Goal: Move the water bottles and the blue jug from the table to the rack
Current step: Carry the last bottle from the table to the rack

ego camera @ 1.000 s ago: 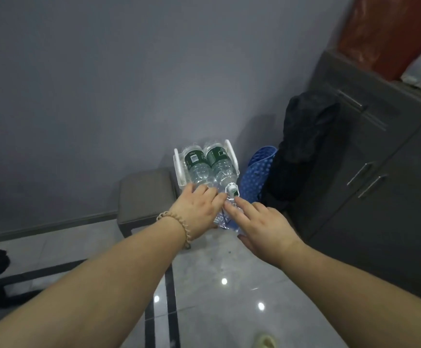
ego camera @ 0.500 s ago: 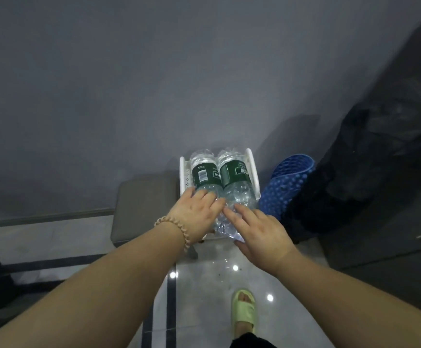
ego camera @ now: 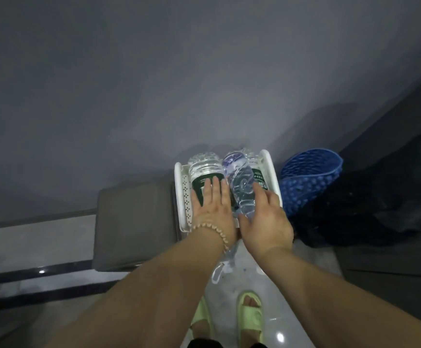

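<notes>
A white perforated rack [ego camera: 179, 197] stands on the floor against the grey wall. Two green-labelled water bottles lie side by side in it, the left one [ego camera: 203, 169] and the right one [ego camera: 259, 175]. A clear unlabelled water bottle [ego camera: 239, 182] lies on top between them, its base toward the wall. My right hand [ego camera: 267, 222] grips the near end of this clear bottle. My left hand [ego camera: 213, 212], with a bead bracelet on the wrist, rests flat with fingers spread on the left bottle's label. The blue jug is not in view.
A grey stool [ego camera: 134, 222] stands just left of the rack. A blue studded plastic item [ego camera: 307, 179] leans right of it, with a black bag [ego camera: 355, 217] and a dark cabinet beyond. My feet in green slippers [ego camera: 251, 317] stand on the glossy tiled floor.
The view has tilted down and come closer. My right hand has laid the clear bottle up onto the two green-labelled ones, and my left hand has slid forward onto the left bottle's label.
</notes>
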